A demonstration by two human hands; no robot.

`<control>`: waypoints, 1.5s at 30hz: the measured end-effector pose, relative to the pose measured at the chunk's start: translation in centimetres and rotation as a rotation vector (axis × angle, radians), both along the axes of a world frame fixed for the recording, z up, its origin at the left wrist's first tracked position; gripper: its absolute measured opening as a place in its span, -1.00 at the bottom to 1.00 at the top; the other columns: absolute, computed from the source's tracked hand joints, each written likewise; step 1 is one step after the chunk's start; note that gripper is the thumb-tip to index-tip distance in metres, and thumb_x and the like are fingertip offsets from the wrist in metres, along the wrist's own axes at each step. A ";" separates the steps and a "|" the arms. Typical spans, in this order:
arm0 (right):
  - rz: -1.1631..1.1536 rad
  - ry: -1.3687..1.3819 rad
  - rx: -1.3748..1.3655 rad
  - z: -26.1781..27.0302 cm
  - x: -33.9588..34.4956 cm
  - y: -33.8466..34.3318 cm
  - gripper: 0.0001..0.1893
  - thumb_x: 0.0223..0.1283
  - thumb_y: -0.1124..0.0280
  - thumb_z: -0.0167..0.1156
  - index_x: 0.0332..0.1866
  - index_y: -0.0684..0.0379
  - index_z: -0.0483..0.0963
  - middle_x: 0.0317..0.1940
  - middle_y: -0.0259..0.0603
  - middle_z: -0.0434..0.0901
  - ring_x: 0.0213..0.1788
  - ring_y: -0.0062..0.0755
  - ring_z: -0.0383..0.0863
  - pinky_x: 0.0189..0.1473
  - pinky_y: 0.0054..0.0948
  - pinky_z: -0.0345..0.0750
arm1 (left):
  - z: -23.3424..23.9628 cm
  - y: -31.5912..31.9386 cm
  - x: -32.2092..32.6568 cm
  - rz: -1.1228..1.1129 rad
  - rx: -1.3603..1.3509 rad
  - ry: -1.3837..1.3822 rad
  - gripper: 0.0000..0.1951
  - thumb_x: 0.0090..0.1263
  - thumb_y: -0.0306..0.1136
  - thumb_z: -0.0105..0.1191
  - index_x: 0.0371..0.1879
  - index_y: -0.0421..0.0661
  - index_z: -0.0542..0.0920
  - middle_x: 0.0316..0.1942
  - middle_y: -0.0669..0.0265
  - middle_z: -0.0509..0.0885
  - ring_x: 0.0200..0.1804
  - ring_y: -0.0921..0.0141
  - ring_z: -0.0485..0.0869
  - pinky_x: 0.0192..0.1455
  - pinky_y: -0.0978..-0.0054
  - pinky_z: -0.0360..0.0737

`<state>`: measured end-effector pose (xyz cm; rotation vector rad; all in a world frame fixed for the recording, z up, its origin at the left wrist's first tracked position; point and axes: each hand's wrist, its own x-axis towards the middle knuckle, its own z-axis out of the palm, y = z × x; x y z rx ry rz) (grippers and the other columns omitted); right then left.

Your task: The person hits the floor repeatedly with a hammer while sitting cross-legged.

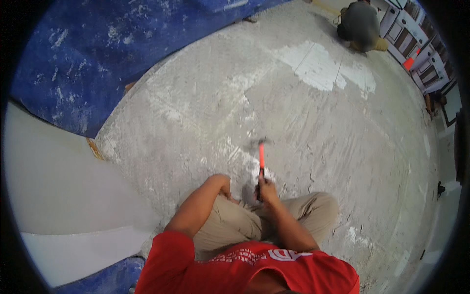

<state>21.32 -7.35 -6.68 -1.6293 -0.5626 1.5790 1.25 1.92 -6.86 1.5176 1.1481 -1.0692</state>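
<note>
My right hand [267, 189] is closed around the dark grip of a hammer [261, 156] with an orange-red shaft. The hammer's head is blurred and lies over the grey, rough floor [205, 121], beyond my crossed legs; whether it touches the floor I cannot tell. White residue marks the floor beside the shaft. My left hand [226, 191] rests bent at my left knee, its fingers partly hidden, and I cannot tell whether it holds anything.
A blue tarp [84, 62] with white smears covers the upper left. Pale boards or wall panels [73, 183] stand at left. Another person [361, 27] crouches at the upper right near panelled doors [407, 31] and an orange cone [409, 63]. A white patch [317, 68] marks the floor.
</note>
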 end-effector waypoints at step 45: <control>-0.154 -0.199 0.357 7.5 3.3 1.9 -0.59 0.41 0.00 0.03 -0.25 0.22 0.36 -0.66 -0.33 0.39 -0.70 -0.54 0.41 -0.66 -0.47 0.40 | -0.4 0.2 0.9 -0.060 0.109 -0.046 -0.47 0.00 -0.07 0.47 -0.18 -0.27 0.71 -0.15 0.17 0.74 -0.18 0.24 0.70 -0.14 0.24 0.63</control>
